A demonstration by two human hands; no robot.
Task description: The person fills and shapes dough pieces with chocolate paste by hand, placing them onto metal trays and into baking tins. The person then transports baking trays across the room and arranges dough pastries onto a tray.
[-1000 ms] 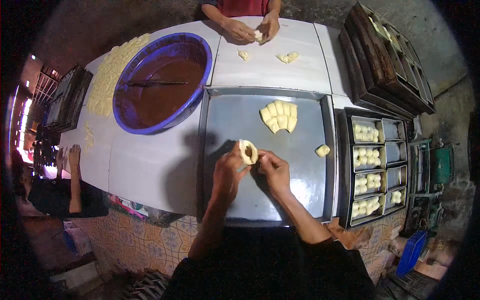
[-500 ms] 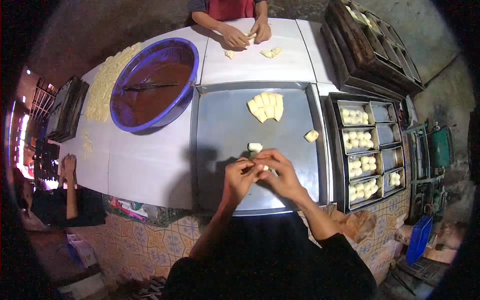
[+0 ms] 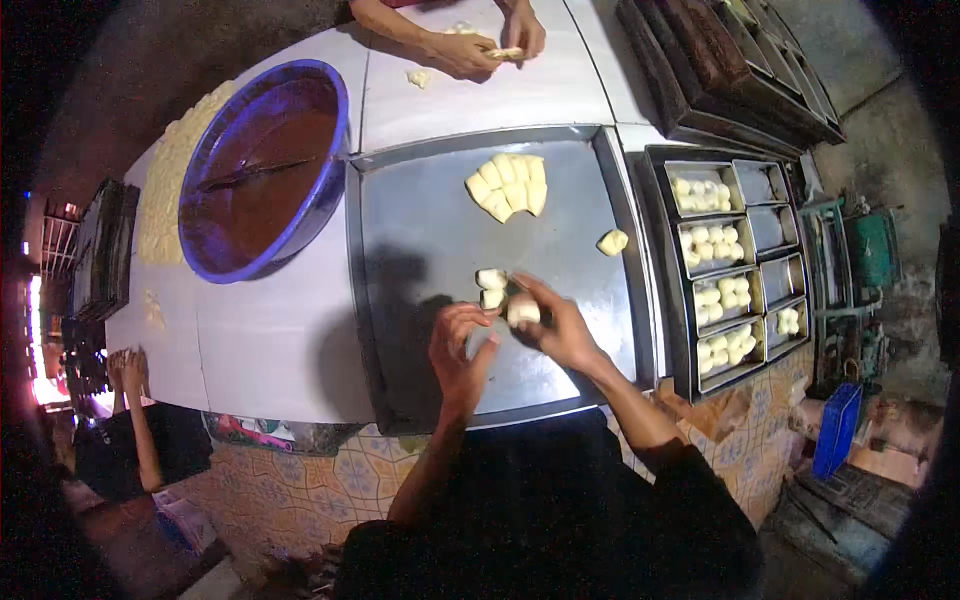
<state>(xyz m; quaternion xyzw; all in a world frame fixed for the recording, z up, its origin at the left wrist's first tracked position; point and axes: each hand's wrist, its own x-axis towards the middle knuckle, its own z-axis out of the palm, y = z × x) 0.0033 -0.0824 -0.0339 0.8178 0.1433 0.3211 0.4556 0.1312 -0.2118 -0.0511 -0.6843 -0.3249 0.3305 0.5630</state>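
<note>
Right grip (image 3: 562,330): thumb and fingers closed about one pale dough ball (image 3: 523,309); slightly blurred; contact with the tray below cannot be told.
Left grip (image 3: 460,355): spread, fingers curved, thumb apart; fingertips just beside the dough pair.
Dough pair (image 3: 491,288): two pale pieces, one beyond the other, left of the ball.
Metal tray (image 3: 575,265): grey, shallow, beneath both.
Dough cluster (image 3: 508,183): fan-shaped, far part of tray.
Single dough piece (image 3: 612,242): near right rim.
Divided pan (image 3: 672,260): right of tray, dough in several compartments.
Blue basin (image 3: 335,185): left, brown contents, on white worktop (image 3: 260,350).
Co-worker's hands (image 3: 465,52): beyond tray, holding dough.
</note>
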